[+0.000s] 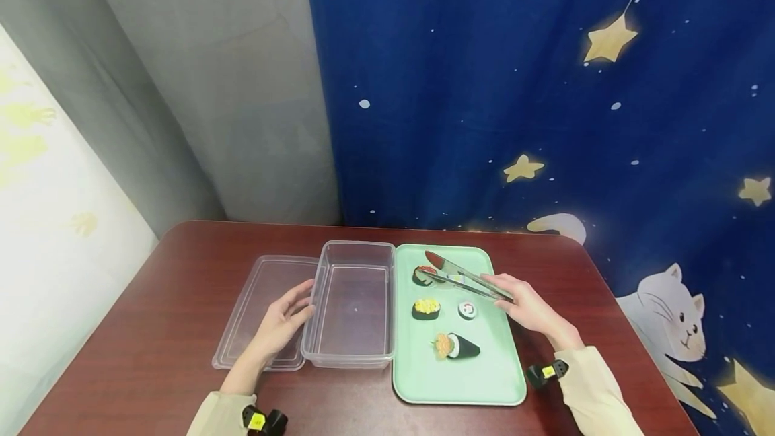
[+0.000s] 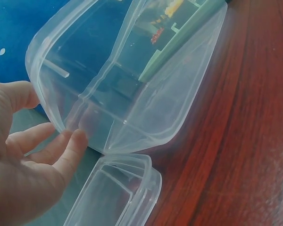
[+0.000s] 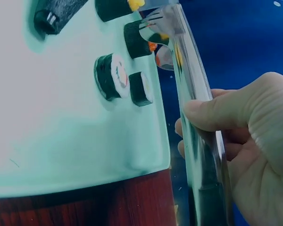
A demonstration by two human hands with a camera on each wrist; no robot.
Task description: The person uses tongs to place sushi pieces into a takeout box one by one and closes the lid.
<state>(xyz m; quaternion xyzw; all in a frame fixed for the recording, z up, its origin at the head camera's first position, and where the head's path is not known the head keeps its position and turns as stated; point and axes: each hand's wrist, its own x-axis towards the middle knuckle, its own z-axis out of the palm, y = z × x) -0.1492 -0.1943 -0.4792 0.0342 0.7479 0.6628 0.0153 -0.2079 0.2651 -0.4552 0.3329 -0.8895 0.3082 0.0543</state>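
Clear plastic container (image 1: 356,315) stands in the middle of the table, its left rim at the fingertips of my left hand (image 1: 284,321), which holds that side. In the left wrist view the fingers lie against the container's wall (image 2: 155,108), thumb at the rim. My right hand (image 1: 529,305) grips metal tongs (image 1: 475,278), thumb along one arm. The spread tips reach over a roll with red topping (image 1: 426,276) on the green tray (image 1: 460,385). A yellow-topped roll (image 1: 426,309), a small round roll (image 1: 467,310) and a cone-shaped hand roll (image 1: 463,347) lie nearer.
A clear lid (image 1: 248,328) lies left of the container, partly behind my left hand. The tray adjoins the container's right side. Beyond the dark red table (image 1: 133,328) hang a grey curtain (image 1: 260,86) and a blue starry one (image 1: 454,86).
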